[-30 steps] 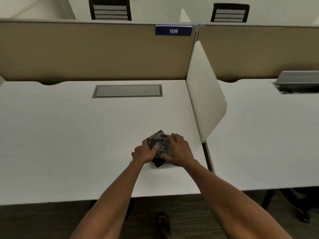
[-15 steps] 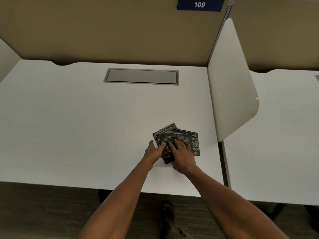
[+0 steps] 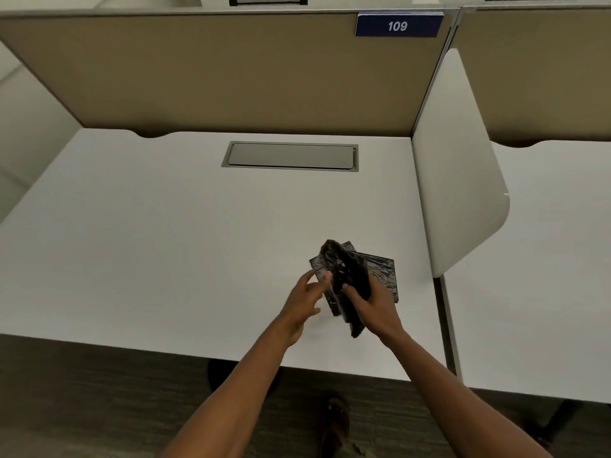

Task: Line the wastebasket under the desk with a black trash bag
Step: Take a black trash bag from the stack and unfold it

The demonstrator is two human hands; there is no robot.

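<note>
Down at the floor first: carpet, a sandalled foot, and a dark round shape tucked just under the desk edge. That may be the wastebasket, but too little shows to be sure, and no liner is visible on it.

Up to the hands, and here's the change. A second ago both hands were pressed flat on a neat stack of folded bags; half a second ago the stack had fanned apart under the fingers. Now the right hand is clenched around one bag, lifted clear of the desk, bunched and standing up dark out of the fist with a tail hanging below. So one has been peeled off the pile.

The left hand is loose, fingers half spread, fingertips just at the bag's left edge, touching or about to pinch, I can't tell which. It isn't gripping anything firmly.

Behind the hands, the spare bags lie flat and skewed on the desk, near the right edge beside the white divider.

What it means: selection looks done, so the task is off the mark but early. The bag is folded tight, and thin film clings, so finding the mouth and shaking it open is the next hurdle before anything goes under the desk.

Farther back, the grey hatch sits shut in the desktop, then the tan partition with its 109 plate.
</note>
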